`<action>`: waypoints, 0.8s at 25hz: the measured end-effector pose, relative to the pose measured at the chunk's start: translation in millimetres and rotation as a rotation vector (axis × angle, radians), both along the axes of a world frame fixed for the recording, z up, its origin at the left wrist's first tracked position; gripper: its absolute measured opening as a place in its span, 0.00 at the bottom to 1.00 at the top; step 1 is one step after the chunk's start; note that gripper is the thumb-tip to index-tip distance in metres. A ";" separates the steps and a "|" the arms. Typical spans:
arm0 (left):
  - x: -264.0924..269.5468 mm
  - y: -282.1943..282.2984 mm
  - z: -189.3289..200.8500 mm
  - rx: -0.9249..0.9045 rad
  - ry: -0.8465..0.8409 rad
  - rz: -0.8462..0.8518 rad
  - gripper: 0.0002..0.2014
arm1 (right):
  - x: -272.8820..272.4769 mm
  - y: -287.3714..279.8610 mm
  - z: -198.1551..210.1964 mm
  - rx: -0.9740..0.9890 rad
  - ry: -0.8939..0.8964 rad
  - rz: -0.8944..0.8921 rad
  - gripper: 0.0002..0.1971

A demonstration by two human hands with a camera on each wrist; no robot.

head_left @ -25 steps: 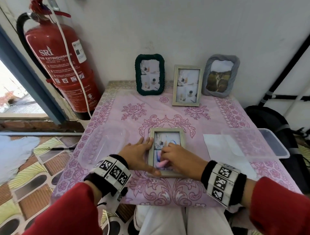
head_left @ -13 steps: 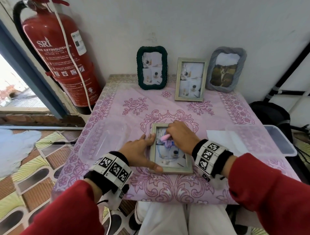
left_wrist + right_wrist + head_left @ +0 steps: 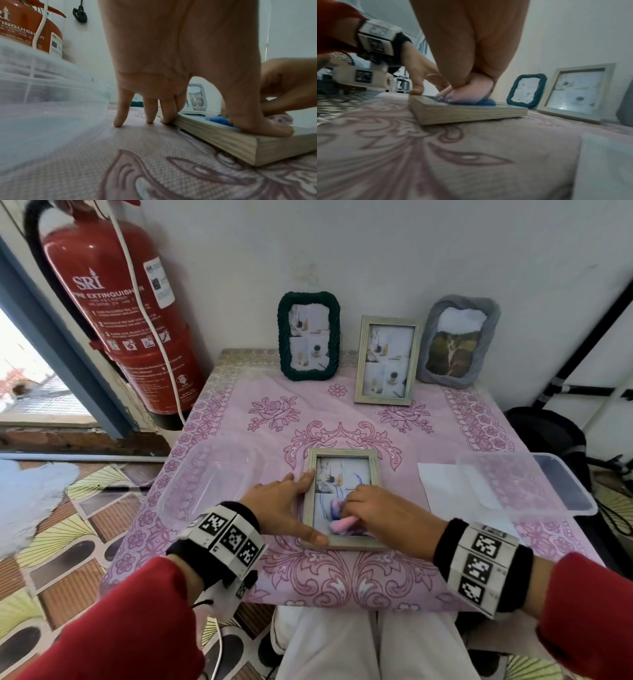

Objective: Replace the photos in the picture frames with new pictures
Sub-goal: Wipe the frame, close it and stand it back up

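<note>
Hands [image 3: 281, 505] on one of four frames [image 3: 344, 498]

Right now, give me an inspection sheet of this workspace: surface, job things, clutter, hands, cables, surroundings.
Surface: table under a pink floral cloth.
Job's things: wooden frame lying flat, glass up; green frame, second wooden frame and grey frame standing at the wall.
Clutter: clear tub left, clear tub right over white paper.
Hands: left hand steadies the flat frame's left edge, fingers straight; right hand presses a pink-and-blue cloth on the glass.
Cables: white cord across the extinguisher.
Surroundings: red fire extinguisher, white wall, patterned floor.
</note>
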State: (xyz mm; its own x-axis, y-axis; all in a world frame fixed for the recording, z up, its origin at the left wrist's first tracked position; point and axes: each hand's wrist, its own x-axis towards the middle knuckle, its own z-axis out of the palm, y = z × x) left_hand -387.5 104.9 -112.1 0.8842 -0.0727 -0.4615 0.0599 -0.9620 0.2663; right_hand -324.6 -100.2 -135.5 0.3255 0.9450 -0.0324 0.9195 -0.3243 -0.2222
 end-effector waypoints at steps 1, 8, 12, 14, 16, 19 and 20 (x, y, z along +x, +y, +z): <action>-0.5 0.8 0.5 -0.016 0.006 -0.001 0.59 | 6.8 -1.2 2.1 -0.029 0.004 -0.005 0.05; -0.7 1.5 -1.2 -0.050 0.014 0.008 0.58 | 47.0 31.6 7.6 0.038 0.078 -0.204 0.07; 0.4 1.0 -1.7 -0.051 0.008 0.023 0.58 | 28.3 34.0 2.3 0.079 0.090 -0.126 0.06; 0.8 -0.1 -2.0 -0.041 0.004 0.026 0.59 | 12.9 27.7 -0.1 0.067 0.080 -0.060 0.06; 0.1 -0.1 -2.1 -0.043 0.003 0.031 0.59 | 2.2 20.1 -2.7 0.064 0.067 -0.019 0.08; -0.9 0.6 -2.3 -0.066 0.005 0.027 0.59 | 2.4 7.0 -2.7 0.020 0.032 -0.003 0.07; -1.0 1.5 -2.5 -0.075 0.003 0.022 0.59 | 7.3 4.6 -0.6 0.004 0.042 -0.017 0.07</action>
